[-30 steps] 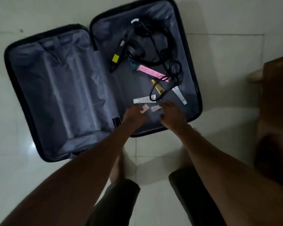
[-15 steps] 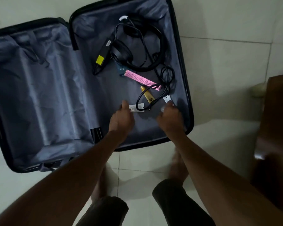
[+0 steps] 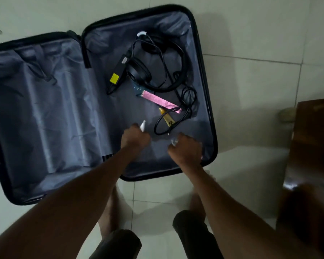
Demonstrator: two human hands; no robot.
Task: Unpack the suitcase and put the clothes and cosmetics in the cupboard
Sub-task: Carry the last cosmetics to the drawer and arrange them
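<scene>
Open suitcase [image 3: 204, 75] — grey lining. The left hand [image 3: 135, 139] grips a white tube [image 3: 143, 126]; the right hand [image 3: 185, 148] clutches something white, probably sachets [image 3: 174, 142].

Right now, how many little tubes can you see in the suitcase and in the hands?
4. A pink tube and a gold tube lie in the suitcase; the left hand holds a white one, the right hand another. More may be hidden.
</scene>
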